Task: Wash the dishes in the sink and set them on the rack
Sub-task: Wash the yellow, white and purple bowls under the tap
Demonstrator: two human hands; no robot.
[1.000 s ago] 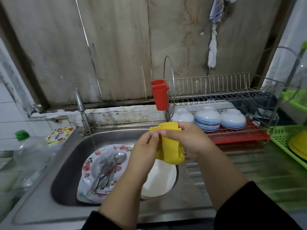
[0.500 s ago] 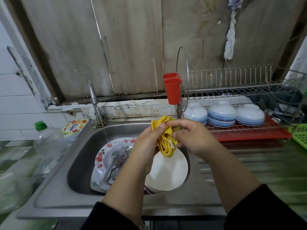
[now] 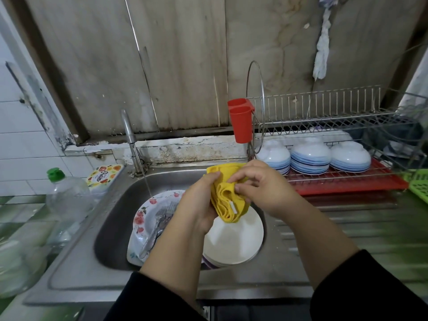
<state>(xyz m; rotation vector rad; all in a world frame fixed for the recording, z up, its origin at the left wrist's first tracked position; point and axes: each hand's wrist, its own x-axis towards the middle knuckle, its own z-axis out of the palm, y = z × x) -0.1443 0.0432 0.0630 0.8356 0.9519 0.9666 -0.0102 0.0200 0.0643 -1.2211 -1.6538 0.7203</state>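
Over a sink of unwashed plates, the left hand and right hand both grip a bunched yellow cloth, apparently readying it for wetting under the running tap before scrubbing.

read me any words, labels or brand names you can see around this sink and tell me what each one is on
"Prople", as far as the curly script can be read: on the lid of the flat tub printed with fruit, behind the sink's left corner.
Small white tag on the folded yellow cloth: nothing readable on it.
Clear plastic bottle with green cap: no label readable.
Nothing else carries text.
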